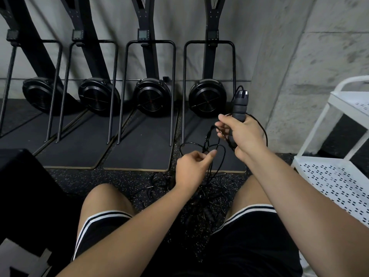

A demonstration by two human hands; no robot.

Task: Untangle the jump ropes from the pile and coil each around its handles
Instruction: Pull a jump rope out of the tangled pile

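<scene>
As right hand (245, 134) grips handle (239, 106), left (191, 164) pinches rope (207, 137).

Black foam-gripped jump-rope handle (239, 108) upright, raised; its thin black cord (211, 148) loops down into tangled pile of black ropes (201, 196) on speckled floor (119, 176).

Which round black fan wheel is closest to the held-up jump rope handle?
The rightmost round black fan wheel, beside the black foam handle the right hand grips; the other three sit farther left.
</scene>
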